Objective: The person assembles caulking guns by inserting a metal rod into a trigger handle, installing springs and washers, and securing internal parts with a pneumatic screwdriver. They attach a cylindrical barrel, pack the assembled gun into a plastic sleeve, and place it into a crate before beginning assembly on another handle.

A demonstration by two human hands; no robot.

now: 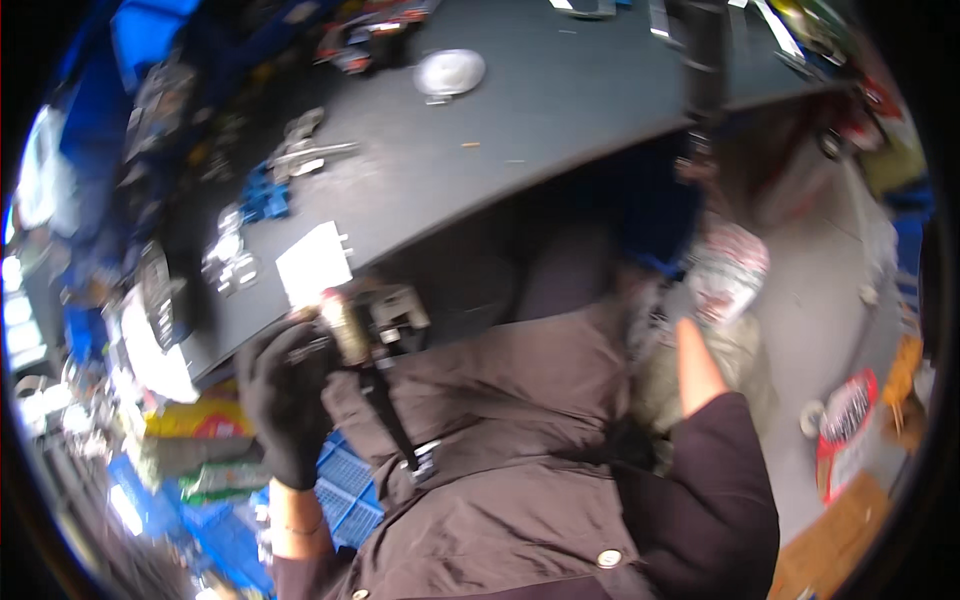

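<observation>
My left hand (288,395), in a dark glove, is at the near left edge of the table, its fingers curled and blurred. Right against its fingertips is a brass-coloured cylinder (346,330) on a long black shaft or strap that slants down across my lap; I cannot tell whether the fingers grip it. A bright white rectangular piece (315,265) lies just beyond the fingers. Beside the cylinder is a pale metal bracket (400,310). On the right, my bare forearm (697,370) reaches toward a clear plastic bag with red print (728,272); my right hand itself is lost in blur.
The dark grey table (420,175) holds a silver round part (449,73), metal pieces with a blue clamp-like part (264,192) and a red-black item (370,35). A dark post (704,70) rises at its front edge. Blue crates (348,490) stand lower left; cardboard (835,540) lies lower right.
</observation>
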